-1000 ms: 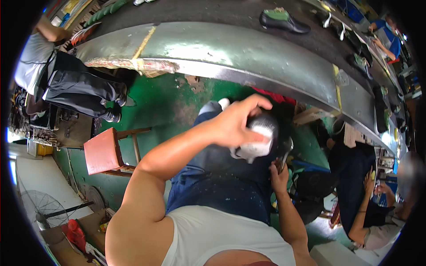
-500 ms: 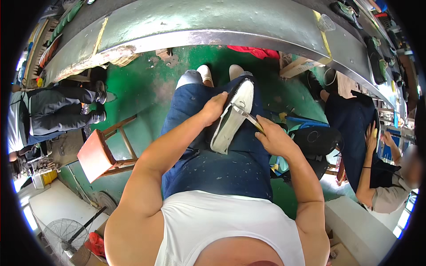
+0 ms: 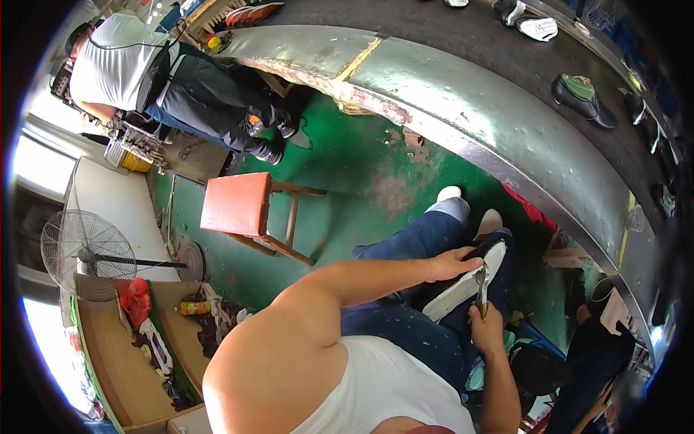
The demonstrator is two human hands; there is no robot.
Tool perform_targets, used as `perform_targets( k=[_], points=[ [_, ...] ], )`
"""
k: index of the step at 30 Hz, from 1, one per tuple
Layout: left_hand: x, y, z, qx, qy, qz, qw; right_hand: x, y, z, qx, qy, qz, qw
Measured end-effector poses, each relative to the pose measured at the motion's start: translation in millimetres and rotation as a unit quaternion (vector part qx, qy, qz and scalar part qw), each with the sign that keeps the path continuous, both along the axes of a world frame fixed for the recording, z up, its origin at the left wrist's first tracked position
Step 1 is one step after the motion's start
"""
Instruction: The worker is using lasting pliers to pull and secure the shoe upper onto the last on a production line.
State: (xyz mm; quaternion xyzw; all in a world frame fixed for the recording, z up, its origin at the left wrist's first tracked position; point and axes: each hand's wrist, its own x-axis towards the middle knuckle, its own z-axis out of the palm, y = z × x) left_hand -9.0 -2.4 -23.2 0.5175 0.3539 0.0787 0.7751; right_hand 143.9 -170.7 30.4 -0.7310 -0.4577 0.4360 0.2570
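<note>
Across my lap lies a shoe (image 3: 447, 304), bottom up, with a pale sole side and a dark upper. My left hand (image 3: 452, 266) grips it by the edge near the toe, the thumb on top and the other fingers partly hidden beneath. In my right hand (image 3: 488, 329), closed round the handles, is a pair of metal pincers (image 3: 482, 291). Their head is at the middle of the shoe's bottom, close to my left fingertips. Whether the jaws bite on the material is too small to tell.
A long metal-edged conveyor bench (image 3: 441, 79) curves ahead, carrying a black shoe (image 3: 582, 101) and others. To the left stand a red-topped stool (image 3: 235, 204), a large fan (image 3: 87, 249) and a cardboard box (image 3: 108, 354). A co-worker (image 3: 126, 61) bends at the far left; another person's dark-clothed leg (image 3: 596, 354) is at right.
My view has swung left, so the shoe and both hands now appear farther right. Both hands keep their holds; the pincers' head sits nearer the toe and my left fingers.
</note>
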Motion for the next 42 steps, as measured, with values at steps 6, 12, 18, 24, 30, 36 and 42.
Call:
perform_targets(
  k=[6,12,18,24,30,36,42],
  points=[
    [22,8,-19,0.066,0.078,-0.034,0.994,-3,-4,-1,-0.104,0.294,-0.172,0.934],
    [28,24,28,-0.025,0.069,-0.011,0.997,16,-6,-29,-0.111,0.514,-0.172,0.833],
    [46,13,13,-0.027,0.127,-0.021,0.991,71,-28,-18,-0.145,0.58,-0.103,0.795],
    [48,7,23,0.012,0.147,-0.038,0.988,68,-4,38,-0.052,0.227,-0.128,0.964],
    [47,8,25,0.064,0.187,-0.077,0.977,70,30,32,-0.087,0.015,0.007,0.996],
    [38,29,14,-0.078,0.134,-0.081,0.985,68,-5,53,-0.169,0.101,0.022,0.98],
    [45,30,27,-0.122,0.142,-0.096,0.977,29,-15,45,-0.012,-0.098,0.164,0.981]
  ],
)
